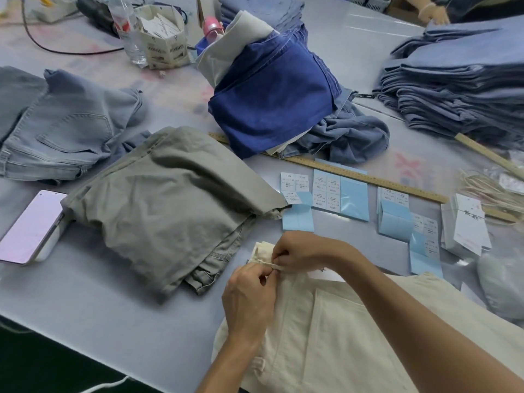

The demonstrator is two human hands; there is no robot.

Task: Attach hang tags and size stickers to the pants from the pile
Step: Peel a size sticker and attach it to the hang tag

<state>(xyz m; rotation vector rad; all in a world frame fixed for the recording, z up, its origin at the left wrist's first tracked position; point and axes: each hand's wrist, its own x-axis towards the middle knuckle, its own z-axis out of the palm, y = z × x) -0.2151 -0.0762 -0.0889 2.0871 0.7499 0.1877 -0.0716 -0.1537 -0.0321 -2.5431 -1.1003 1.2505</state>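
Right at the near edge of the counter (119,316), cream pants (334,336) lie under both hands, with the left hand (249,296) and right hand (303,252) each pinching the waistband area between fingertips. Just beyond the right hand sit blue size sticker sheets (326,197), hang tags (467,222) further right, and folded grey pants (167,205) off to the left hand's far side.

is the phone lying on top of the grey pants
No, the phone lies on the table beside the grey pants, at their left edge.
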